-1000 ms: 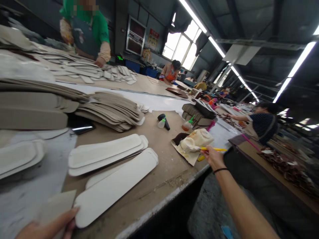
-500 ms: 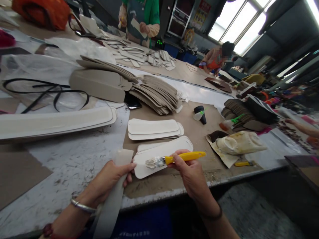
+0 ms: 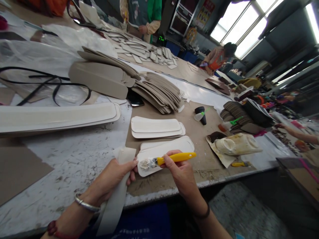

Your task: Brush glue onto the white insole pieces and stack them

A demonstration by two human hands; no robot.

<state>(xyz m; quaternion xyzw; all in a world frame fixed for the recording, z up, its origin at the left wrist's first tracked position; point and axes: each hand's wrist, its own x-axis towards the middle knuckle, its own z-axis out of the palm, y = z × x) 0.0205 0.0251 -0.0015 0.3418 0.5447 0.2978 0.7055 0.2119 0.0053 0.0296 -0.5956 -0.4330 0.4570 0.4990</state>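
Note:
Between the thumb and fingers of my left hand point(image 3: 117, 174) is a long pale strip point(image 3: 112, 210), hanging over the table's front edge. The left thumb tip meets the near-left end of a white rounded panel point(image 3: 171, 149), which lies on another panel. My right hand point(image 3: 181, 176) grips a yellow-handled brush point(image 3: 183, 156). Its bristles, caked with whitish paste, rest on the panel's left end, close to my left thumb. Just behind lies a small pile of similar white panels point(image 3: 156, 126).
Stacked grey-brown panels point(image 3: 159, 93) lie behind. Long white pieces point(image 3: 57, 116) are at left. On the right are a paste-stained container point(image 3: 236, 145), a second yellow-handled brush point(image 3: 238, 164) and a small bottle point(image 3: 199, 116). Co-workers stand across the table.
The brush in my right hand has moved left along the panel, towards my left thumb. My left hand keeps its hold on the strip. The view has shifted slightly.

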